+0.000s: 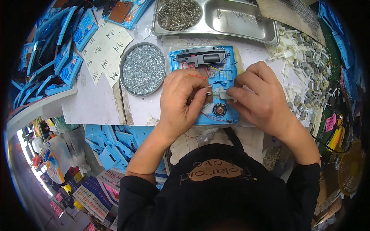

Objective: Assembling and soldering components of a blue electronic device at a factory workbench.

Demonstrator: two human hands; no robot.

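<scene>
R hand (260, 100) pinched at the fingertips on the white part (222, 94), holding it by its R end. Part is over the mid of the case (231, 69), just beyond the spkr (219, 110). L hand (179, 98) curls over the case's L side, thumb & index close together by a small metal bit (209, 93); can't tell if it's gripped or just touched, fingers hide most of it.

White part looks like hard plastic: prob. v. light, stiff, a bit slick; thin bits might snap if bent. Best hold = flat sides nr the R end, light pinch. Metal bit prob. hard, easy to drop; take by edges. Case looks like a stiff, light shell; steady it by the rim, R side, clear of the red wires (197, 76): thin, floppy, likely weak at the joints, so no tugging. Spkr cone prob. dents, keep thumbs off.

Screws (142, 69), in the round tin (121, 69) L of the case, prob. slippery; few at a time. Similar white pcs (289, 52) heaped R of the case.
</scene>
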